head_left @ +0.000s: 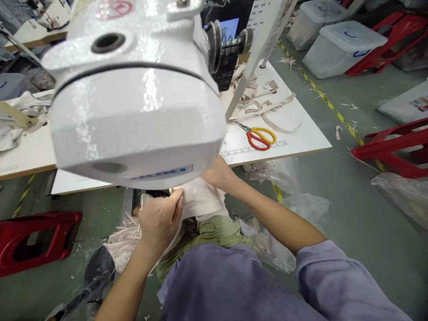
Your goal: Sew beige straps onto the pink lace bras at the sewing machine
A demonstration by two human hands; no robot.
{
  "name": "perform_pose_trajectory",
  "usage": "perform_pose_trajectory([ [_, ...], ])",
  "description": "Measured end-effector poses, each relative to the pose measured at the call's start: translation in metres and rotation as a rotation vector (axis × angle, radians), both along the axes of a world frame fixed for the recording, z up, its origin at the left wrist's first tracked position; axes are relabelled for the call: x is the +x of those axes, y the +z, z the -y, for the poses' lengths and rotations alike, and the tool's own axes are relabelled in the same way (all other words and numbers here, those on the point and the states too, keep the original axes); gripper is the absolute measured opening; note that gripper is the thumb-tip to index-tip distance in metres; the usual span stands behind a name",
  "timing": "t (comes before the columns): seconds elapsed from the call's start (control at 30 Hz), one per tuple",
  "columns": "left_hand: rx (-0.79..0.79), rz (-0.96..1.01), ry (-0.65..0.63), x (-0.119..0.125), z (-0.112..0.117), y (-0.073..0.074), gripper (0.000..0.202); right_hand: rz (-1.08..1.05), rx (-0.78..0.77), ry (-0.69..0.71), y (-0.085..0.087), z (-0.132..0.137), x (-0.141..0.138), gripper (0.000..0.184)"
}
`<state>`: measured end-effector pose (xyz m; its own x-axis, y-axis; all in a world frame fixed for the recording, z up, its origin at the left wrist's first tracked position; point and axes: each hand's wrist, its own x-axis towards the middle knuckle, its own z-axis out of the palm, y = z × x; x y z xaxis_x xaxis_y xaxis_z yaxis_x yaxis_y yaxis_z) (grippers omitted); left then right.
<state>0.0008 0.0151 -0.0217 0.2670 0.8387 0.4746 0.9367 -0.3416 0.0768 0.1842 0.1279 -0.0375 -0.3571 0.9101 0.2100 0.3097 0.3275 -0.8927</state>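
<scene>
A white sewing machine head point(133, 93) fills the upper left and hides the needle area. Below it, my left hand point(160, 218) is closed, pinching the edge of a pale pink fabric piece point(203, 200) near the machine's underside. My right hand point(217, 174) reaches under the machine head from the right; only its wrist and heel show, the fingers are hidden. Pink lace fabric point(123, 245) hangs down over my lap beside a green cloth point(220, 232).
Red-and-yellow scissors point(259, 136) lie on the white table point(301, 133) beside beige fabric strips point(261, 100). A control panel point(227, 49) stands behind. Red stools point(30, 240) point(394, 147), lidded plastic bins point(341, 47) and plastic bags point(401, 196) stand on the floor.
</scene>
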Motion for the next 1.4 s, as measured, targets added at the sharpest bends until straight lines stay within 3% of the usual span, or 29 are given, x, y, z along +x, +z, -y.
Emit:
perform_pose_trajectory([
  [0.43,-0.047,-0.002,-0.037,0.009,-0.002,0.001,0.032,0.001,0.000,-0.005,-0.001,-0.001,0.009,0.018],
  [0.6,-0.057,0.119,0.004,0.000,0.004,-0.003,0.030,0.003,-0.049,-0.011,0.000,0.001,0.008,0.020],
  [0.77,-0.228,0.391,0.039,-0.009,0.007,-0.001,0.028,-0.182,-0.185,-0.017,-0.008,0.012,0.001,0.023],
  [0.93,-0.404,0.595,0.039,-0.010,0.014,0.008,0.025,-0.549,-0.608,0.073,-0.025,0.049,0.004,0.033],
  [1.03,-0.483,0.650,0.046,-0.011,0.022,0.009,0.026,-0.642,-0.750,0.074,-0.031,0.073,0.010,0.033],
  [1.2,-0.601,0.756,0.073,-0.012,0.031,0.008,0.025,-0.661,-0.789,0.034,-0.030,0.088,0.015,0.033],
  [1.3,-0.804,0.861,0.072,-0.010,0.034,0.009,0.028,-0.674,-0.763,0.029,-0.023,0.088,0.016,0.032],
  [1.4,-1.022,0.981,-0.010,-0.005,0.034,0.012,0.033,-0.680,-0.754,0.052,-0.018,0.089,0.016,0.031],
])
